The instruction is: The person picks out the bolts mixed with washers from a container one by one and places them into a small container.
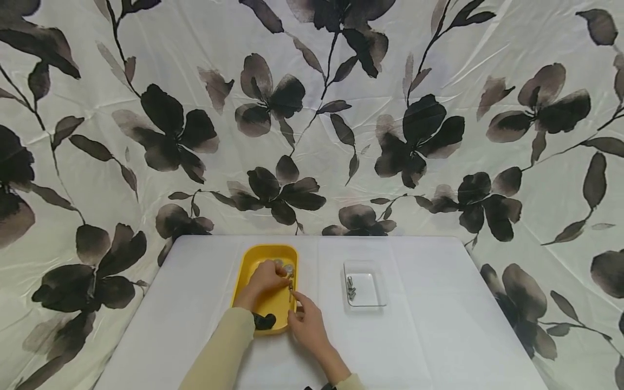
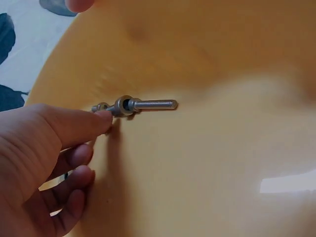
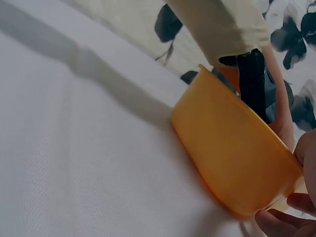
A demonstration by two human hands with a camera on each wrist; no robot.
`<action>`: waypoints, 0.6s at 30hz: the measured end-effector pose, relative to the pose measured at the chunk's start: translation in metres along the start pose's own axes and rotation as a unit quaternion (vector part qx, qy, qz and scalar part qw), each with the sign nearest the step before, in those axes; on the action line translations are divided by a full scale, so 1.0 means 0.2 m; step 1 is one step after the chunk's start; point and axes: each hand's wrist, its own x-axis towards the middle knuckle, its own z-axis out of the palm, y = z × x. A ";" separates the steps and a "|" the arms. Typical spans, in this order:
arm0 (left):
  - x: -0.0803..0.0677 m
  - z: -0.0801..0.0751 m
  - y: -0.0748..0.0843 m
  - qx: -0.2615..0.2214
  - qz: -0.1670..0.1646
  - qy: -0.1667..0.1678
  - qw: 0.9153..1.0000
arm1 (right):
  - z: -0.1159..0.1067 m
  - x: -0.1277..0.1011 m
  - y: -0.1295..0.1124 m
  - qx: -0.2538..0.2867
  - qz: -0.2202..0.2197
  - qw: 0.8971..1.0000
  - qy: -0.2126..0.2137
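Note:
Over the yellow tray (image 1: 280, 313), my left hand (image 1: 269, 277) pinches one end of a small metal fastener piece between thumb and index finger. In the left wrist view the piece has a ring (image 2: 123, 105) with a straight metal pin (image 2: 155, 104) pointing away from the fingertips. The other fingers of that hand are curled below. At the tray's right side, my right hand (image 1: 307, 320) holds the rim. The right wrist view has part of this hand (image 3: 306, 158) at the rim, with fingers outside the wall. Round metal pieces (image 1: 288, 268) lie near the tray's far right corner.
A clear plastic box (image 1: 372, 290) stands to the right of the tray on the white table (image 1: 419, 325), with several small metal fasteners (image 1: 350, 288) along its left side. A floral cloth (image 1: 361, 179) hangs behind the table.

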 end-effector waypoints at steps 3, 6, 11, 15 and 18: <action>-0.01 -0.01 -0.03 -0.002 0.003 0.013 1.000 | 0.02 0.00 -0.01 -0.003 0.005 1.000 0.003; 0.01 0.00 -0.05 0.001 0.013 0.035 0.999 | 0.02 0.01 -0.01 0.014 0.000 1.000 0.004; 0.03 0.01 -0.08 0.003 0.022 0.051 0.998 | 0.02 0.02 -0.02 0.018 0.006 1.000 0.007; 0.03 0.02 -0.08 -0.001 0.021 0.062 0.998 | 0.01 0.01 -0.01 0.014 0.013 1.000 0.013; 0.03 0.03 -0.07 -0.001 0.013 0.067 0.998 | 0.00 0.00 0.00 0.020 0.008 1.000 0.014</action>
